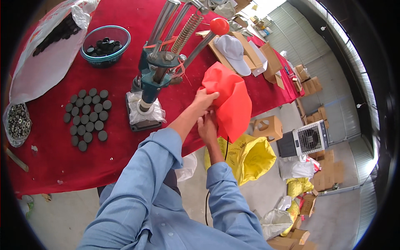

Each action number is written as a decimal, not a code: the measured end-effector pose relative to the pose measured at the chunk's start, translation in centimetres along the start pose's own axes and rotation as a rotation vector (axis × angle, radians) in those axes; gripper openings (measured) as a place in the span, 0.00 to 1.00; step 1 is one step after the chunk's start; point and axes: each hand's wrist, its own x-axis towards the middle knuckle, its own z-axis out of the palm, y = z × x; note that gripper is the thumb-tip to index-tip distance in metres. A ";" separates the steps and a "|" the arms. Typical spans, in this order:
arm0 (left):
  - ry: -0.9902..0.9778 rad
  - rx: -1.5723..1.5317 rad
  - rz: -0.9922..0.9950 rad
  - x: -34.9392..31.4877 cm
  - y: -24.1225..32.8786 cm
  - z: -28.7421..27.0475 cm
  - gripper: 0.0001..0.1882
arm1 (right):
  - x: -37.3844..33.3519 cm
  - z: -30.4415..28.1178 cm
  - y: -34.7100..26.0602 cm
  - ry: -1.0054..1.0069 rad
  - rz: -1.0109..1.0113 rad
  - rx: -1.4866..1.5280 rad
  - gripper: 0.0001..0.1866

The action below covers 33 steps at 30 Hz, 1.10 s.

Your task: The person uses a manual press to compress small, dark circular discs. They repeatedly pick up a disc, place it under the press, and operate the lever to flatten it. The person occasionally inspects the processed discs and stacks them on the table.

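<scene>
A bright red-orange cloth (229,100), loosely bunched, hangs off the table's front edge to the right of a hand press. My left hand (204,100) is closed on its left side, thumb on top. Just below, my right hand (207,125) has its fingers closed at the cloth's lower left edge; part of that grip is hidden. The green hand press (160,71), with a spring and a lever ending in a red ball knob (219,26), stands on the table. Clear plastic wraps its base (146,114).
On the red-covered table (46,166) lie several black discs (86,109), a bowl of black parts (105,56), a bag of metal rings (17,124), a large white bag (46,71) and a grey cap (231,50). A yellow sack (250,160) and an air cooler (308,138) stand beyond.
</scene>
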 end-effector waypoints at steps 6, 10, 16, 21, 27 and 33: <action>-0.113 -0.041 0.272 1.4 -2.5 7.1 0.14 | 3.3 -0.5 8.7 0.142 -0.023 -0.193 0.39; -0.141 -0.129 0.230 0.2 -3.2 5.9 0.14 | 3.2 1.1 6.7 0.158 0.212 -0.128 0.35; -0.194 -0.125 0.258 -0.6 -2.7 5.6 0.15 | 2.7 0.8 5.9 0.312 0.241 -0.279 0.31; -0.177 -0.099 0.215 -1.1 -2.0 5.6 0.17 | 2.3 -1.4 1.8 0.124 0.324 -0.010 0.29; -0.140 -0.011 0.136 -1.0 -1.1 5.0 0.15 | -1.1 2.9 -1.4 0.168 -0.206 0.131 0.18; -0.071 0.072 0.000 -1.9 -1.2 2.8 0.19 | 6.0 5.5 -6.2 0.254 -0.308 0.025 0.17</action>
